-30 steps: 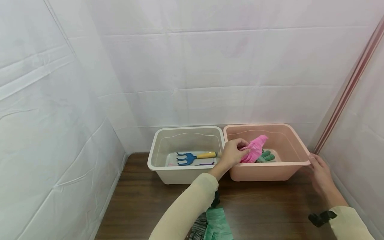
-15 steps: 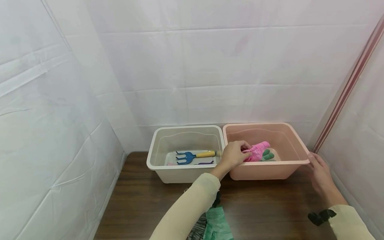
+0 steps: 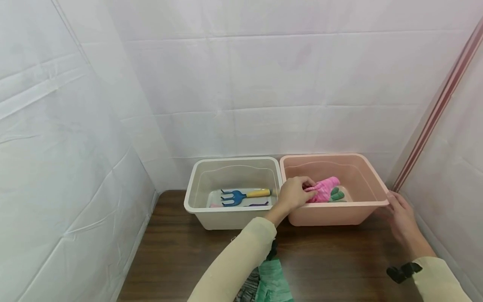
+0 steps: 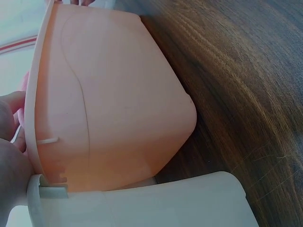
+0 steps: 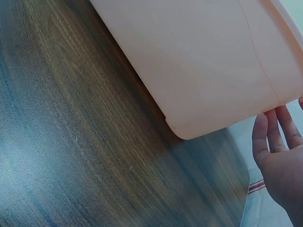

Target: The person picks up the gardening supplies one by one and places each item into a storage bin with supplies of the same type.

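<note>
My left hand reaches over the left front corner of the pink bin and pinches a crumpled pink knit glove low inside it. Beside that lies a green glove, partly covered, with rounded fingers showing. In the left wrist view, the bin's wall hides most of the pink glove. My right hand is at the bin's right end. Seen from the right wrist, that hand has its fingers extended up against the outer wall under the rim.
Left of the pink bin stands a cream bin, their rims close together. It holds a blue hand fork with a yellow handle and a purple tool. Green striped fabric lies on the dark wooden table, partly under my left forearm.
My left hand has lowered the pink glove further into the pink bin beside the green one, mostly in the first half second. The right hand has stayed at the bin's end.
</note>
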Motion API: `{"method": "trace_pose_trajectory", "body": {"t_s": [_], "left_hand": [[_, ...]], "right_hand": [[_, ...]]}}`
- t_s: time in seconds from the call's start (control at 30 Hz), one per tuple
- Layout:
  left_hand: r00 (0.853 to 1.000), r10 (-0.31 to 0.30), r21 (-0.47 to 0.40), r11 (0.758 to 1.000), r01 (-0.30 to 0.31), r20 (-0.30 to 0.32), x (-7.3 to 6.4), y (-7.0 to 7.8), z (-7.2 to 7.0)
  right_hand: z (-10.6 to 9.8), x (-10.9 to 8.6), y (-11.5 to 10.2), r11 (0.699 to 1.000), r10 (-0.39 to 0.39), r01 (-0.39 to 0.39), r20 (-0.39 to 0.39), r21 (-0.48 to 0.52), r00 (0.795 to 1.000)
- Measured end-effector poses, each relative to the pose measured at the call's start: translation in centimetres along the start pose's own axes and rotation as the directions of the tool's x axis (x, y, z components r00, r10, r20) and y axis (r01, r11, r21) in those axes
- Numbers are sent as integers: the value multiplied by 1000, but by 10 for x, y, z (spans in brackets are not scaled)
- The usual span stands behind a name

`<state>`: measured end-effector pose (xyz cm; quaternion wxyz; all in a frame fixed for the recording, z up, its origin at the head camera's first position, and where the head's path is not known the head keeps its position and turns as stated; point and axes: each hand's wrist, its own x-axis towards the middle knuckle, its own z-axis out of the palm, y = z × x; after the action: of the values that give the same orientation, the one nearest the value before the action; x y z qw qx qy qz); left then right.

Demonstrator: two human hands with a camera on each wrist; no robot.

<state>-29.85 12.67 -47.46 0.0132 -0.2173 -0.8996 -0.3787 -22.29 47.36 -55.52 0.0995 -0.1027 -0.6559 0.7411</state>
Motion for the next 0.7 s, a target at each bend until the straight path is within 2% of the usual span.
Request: {"method": "trace_pose_trajectory", "body": {"t_s": [0.13, 0.23, 0.43, 0.7], "left_hand": [[1000, 0, 2, 1000, 0, 2, 0, -1, 1], [1000, -4, -27, 1000, 4, 7, 0, -1, 1], [999, 44, -120, 992, -42, 11, -1, -1, -1], [998, 66, -145, 987, -65, 8, 0, -4, -2]], "right_hand": [[1, 0, 0, 1000, 8, -8, -10, -11, 1000], [1, 0, 0, 1000, 7, -7, -14, -7, 1000], [1, -1, 0, 1000, -13, 13, -7, 3, 1000], [1, -1, -1, 1000, -20, 20, -4, 23, 1000]]}}
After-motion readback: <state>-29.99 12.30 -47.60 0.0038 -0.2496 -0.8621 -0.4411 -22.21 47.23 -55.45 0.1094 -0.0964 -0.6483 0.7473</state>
